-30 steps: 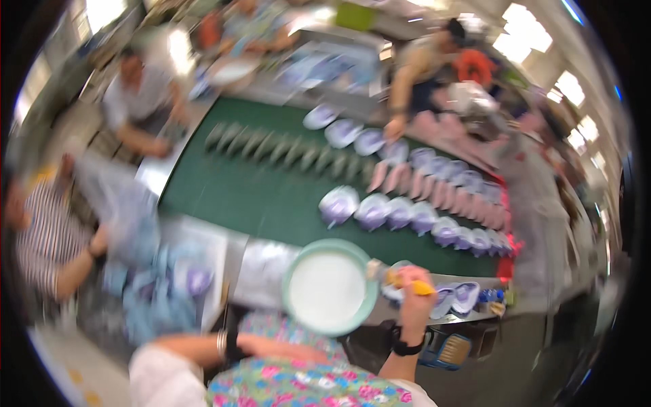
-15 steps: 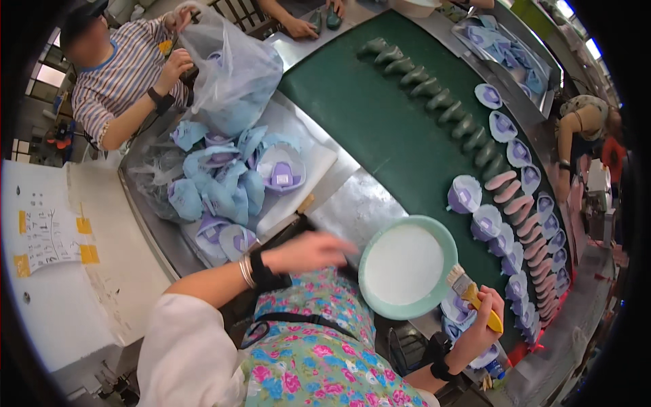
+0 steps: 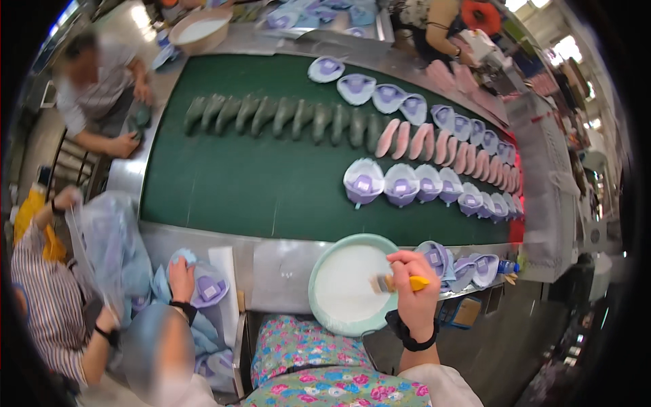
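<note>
— Fingers of the right hand [image 3: 413,288] are curled tight around a yellow-handled brush [image 3: 397,282], see? Its bristle end sits over the white paste in that pale green basin [image 3: 324,312].

— And the left hand [image 3: 180,278]?

— Fingers folded down, thumb out, pressing on a lilac shoe upper [image 3: 209,288] that lies on top of a heap of light blue ones beside the steel counter [image 3: 274,264]. It touches the piece, though I can't tell if it really grips it. There's a dark band on each wrist.

— Where does the basin stand?

— On the counter's near edge, right in front of the flowered apron [image 3: 319,370]. Just to the right of the brush hand lie a few more lilac uppers [image 3: 461,266], overlapping.

— And beyond that?

— Green conveyor belt [image 3: 230,183]. Nearest row on it is lilac uppers with white rims [image 3: 420,184], then a line of dark green insoles [image 3: 285,117] that runs on into pink insoles [image 3: 441,146], and another row of lilac pieces along the far edge.

— Others at work?

— One person at the far left end of the belt in a grey shirt [image 3: 95,81], one in a striped shirt [image 3: 41,298] low on the left handling a clear plastic bag [image 3: 112,237], and someone at the far side near the top right.
</note>
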{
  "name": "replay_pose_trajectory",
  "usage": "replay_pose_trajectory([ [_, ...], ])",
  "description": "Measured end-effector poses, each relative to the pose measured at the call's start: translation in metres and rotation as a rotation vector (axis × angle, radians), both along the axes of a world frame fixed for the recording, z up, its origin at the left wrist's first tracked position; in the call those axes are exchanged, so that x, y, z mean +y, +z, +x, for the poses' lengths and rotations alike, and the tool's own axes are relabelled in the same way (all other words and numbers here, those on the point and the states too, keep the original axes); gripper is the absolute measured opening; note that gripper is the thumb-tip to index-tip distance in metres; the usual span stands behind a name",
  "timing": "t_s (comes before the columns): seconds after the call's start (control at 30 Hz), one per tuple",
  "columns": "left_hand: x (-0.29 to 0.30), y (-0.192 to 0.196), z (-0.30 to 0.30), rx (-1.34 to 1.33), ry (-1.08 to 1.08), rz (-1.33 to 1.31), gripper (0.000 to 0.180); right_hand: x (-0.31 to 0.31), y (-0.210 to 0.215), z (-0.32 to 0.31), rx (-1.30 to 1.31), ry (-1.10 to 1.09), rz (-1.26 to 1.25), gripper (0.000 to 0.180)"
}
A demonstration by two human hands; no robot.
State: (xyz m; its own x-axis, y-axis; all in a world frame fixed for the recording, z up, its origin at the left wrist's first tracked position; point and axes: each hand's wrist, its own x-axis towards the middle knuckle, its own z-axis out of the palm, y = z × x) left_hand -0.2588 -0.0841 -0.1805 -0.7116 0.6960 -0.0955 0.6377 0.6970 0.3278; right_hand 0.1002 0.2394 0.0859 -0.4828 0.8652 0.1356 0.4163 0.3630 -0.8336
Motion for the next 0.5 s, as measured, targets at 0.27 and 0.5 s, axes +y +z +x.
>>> replay_pose_trajectory([
  [0.27,0.141,0.014,-0.041,-0.278,-0.021,0.392,0.015,0.009,-0.023,-0.06,-0.086,0.217,0.165,0.005],
  [0.5,0.238,0.058,-0.013,-0.415,-0.088,0.584,0.016,-0.015,-0.079,-0.129,-0.297,0.38,0.319,0.043],
])
